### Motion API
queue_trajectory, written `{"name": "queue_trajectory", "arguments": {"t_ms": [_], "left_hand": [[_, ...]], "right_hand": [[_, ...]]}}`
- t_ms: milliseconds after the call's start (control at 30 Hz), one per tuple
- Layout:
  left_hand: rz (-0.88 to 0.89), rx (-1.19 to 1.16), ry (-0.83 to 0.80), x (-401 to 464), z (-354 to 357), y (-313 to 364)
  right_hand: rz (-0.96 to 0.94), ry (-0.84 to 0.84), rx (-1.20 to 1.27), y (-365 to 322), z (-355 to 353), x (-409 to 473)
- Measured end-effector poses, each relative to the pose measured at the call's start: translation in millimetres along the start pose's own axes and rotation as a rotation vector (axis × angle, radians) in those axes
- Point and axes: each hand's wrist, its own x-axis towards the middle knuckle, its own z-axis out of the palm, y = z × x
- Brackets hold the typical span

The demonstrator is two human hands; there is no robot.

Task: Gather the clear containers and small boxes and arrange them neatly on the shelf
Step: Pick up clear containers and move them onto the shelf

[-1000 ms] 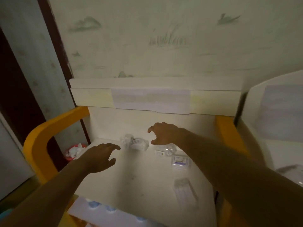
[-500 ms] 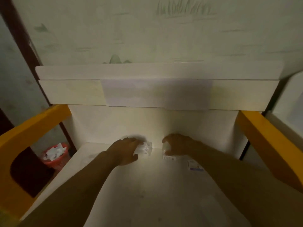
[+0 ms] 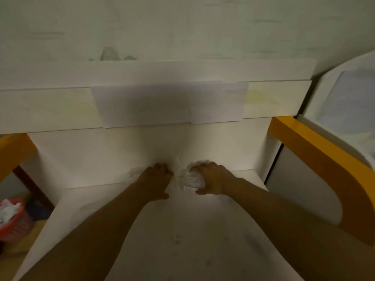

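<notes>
Gripping a small clear plastic container [image 3: 190, 180] at frame centre, the right hand [image 3: 213, 179] curls fingers over its top, thumb on the near edge. It sits on the white shelf surface [image 3: 182, 230] against the back panel. Probably light, stiff, slick and easy to crack; best held by opposite sides. The left hand [image 3: 155, 182], just left, reaches palm-down over another blurred clear container [image 3: 134, 173]; grip there can't be told. Both forearms extend forward.
</notes>
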Motion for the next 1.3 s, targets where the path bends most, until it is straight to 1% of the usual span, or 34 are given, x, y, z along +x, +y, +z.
{"name": "queue_trajectory", "arguments": {"t_ms": [100,167,267,333,433,633,733,867,1067,1167,1300], "left_hand": [[0.044,-0.053,-0.016,-2,-1,0],[0.059,-0.111,-0.027,-5,-5,1],[0.081,-0.173,0.020,-11,-18,1],[0.095,-0.164,0.050,-15,-34,-4],[0.105,-0.125,0.102,-22,-67,-15],[0.105,-0.131,0.285,-32,-150,-29],[0.144,-0.189,0.359,-23,-185,-21],[0.233,-0.293,0.454,-15,-226,14],[0.386,-0.216,0.540,6,-270,85],[0.441,-0.157,0.538,21,-294,128],[0.523,-0.141,0.546,38,-324,203]], "right_hand": [[0.029,-0.046,0.047,-6,4,-4],[0.037,-0.039,0.081,-10,9,-6],[0.055,-0.006,0.094,-15,8,-12],[0.074,0.012,0.085,-18,-4,-17],[0.115,0.065,0.032,-19,-39,-25],[0.187,0.209,-0.004,-11,-137,-62],[0.230,0.268,-0.074,-3,-177,-93],[0.309,0.306,-0.177,12,-207,-135],[0.428,0.359,-0.160,48,-223,-195],[0.477,0.371,-0.143,76,-226,-230],[0.548,0.424,-0.065,124,-224,-291]]}}
